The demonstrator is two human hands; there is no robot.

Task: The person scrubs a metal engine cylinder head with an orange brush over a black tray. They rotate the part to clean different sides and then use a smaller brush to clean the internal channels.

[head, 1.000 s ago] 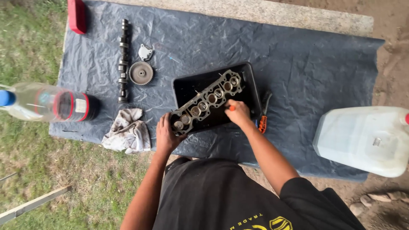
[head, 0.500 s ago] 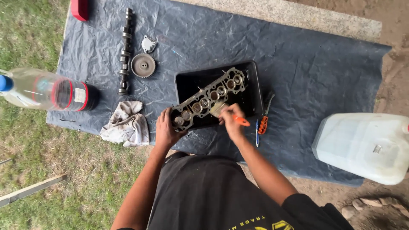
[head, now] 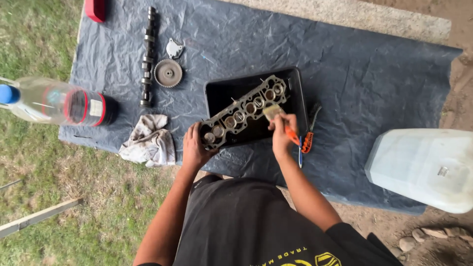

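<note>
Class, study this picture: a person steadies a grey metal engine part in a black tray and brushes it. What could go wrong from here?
1. The grey metal cylinder head rests tilted on the black plastic tray; only the left hand steadies it, so it may slip.
2. The right hand works the orange-handled brush near the tray's edge; drips could land on the dark tarp.

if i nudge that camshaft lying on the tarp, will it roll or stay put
The camshaft is a long round metal bar, so a sideways push would probably make it roll, though its lobes and the wrinkled tarp may stop it soon. It looks solid, likely heavy and stiff for its size. Rolling right, it could bump the gear beside it.
</note>
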